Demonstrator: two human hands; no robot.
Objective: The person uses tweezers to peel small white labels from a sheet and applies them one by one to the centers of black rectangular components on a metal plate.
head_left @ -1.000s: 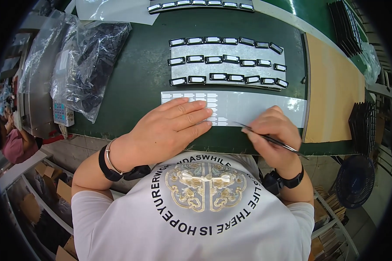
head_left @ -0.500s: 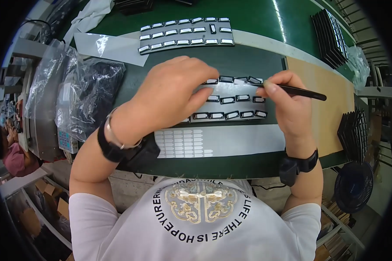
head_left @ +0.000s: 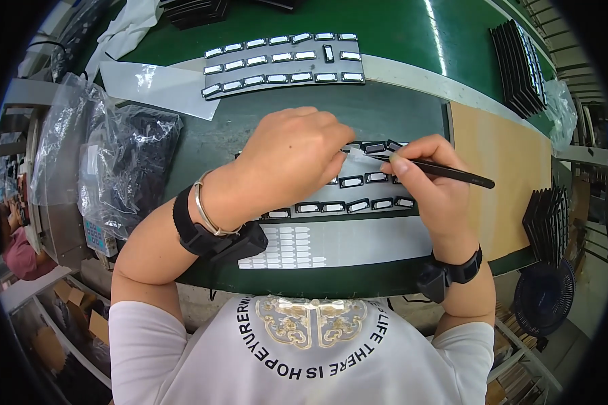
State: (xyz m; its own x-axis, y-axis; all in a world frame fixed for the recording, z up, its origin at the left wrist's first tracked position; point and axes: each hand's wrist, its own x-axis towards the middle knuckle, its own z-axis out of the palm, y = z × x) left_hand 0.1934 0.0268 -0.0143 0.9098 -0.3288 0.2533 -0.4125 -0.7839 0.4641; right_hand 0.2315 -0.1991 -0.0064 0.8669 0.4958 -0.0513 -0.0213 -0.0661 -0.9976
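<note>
My right hand [head_left: 434,179] grips black tweezers [head_left: 452,173], whose thin tip points left over a grey tray [head_left: 375,162]. A small white piece [head_left: 359,154], perhaps a label, is at the tip. My left hand [head_left: 287,162] is curled over the tray's left part, fingertips close to that white piece. What they pinch, if anything, is hidden. Rows of small black parts with pale tops, such as this black part [head_left: 351,181], lie on the tray. A sheet of white labels [head_left: 290,246] lies along the tray's near side, its right part bare backing.
Beyond sits a second tray [head_left: 284,67] of similar parts, with a pale sheet [head_left: 159,84] beside it. Plastic bags [head_left: 125,155] lie left; a brown board [head_left: 500,182] lies right. Black trays [head_left: 517,67] are stacked far right. A fan [head_left: 544,297] stands below; another person [head_left: 23,253] is far left.
The tweezers' tip has moved left from the upper right of the tray towards my left fingertips, and the white piece now shows there. My left fingers have drawn together. The view has shifted slightly.
</note>
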